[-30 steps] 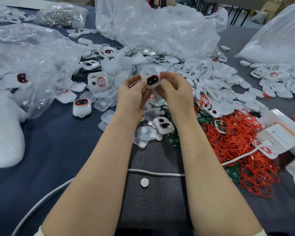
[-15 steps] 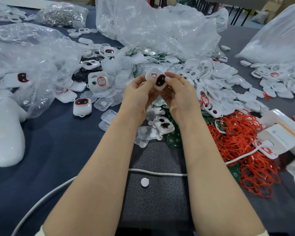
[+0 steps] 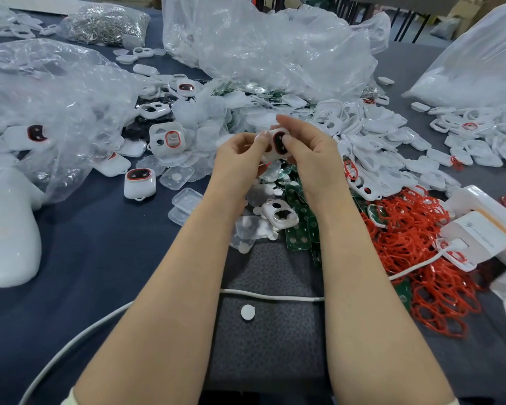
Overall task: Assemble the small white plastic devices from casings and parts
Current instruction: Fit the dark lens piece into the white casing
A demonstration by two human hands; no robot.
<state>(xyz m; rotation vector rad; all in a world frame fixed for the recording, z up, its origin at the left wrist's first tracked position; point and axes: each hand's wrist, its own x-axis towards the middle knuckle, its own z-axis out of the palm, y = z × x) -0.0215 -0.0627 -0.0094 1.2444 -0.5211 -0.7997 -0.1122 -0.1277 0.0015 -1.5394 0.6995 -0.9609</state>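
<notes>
The white casing with red-rimmed window was held above the counter: left hand pinched its left edge, right hand gripped its right side.

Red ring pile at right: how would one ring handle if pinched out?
Probably floppy: the red rings are thin loops lying bent out of shape. Likely light too. They lie tangled, so pinching one may drag its neighbours, and the white cable across the pile could snag.

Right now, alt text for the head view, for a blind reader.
A left hand and right hand hold a small white casing with a red-rimmed dark window above a table strewn with loose casings, red rings, green circuit boards and bags.
</notes>
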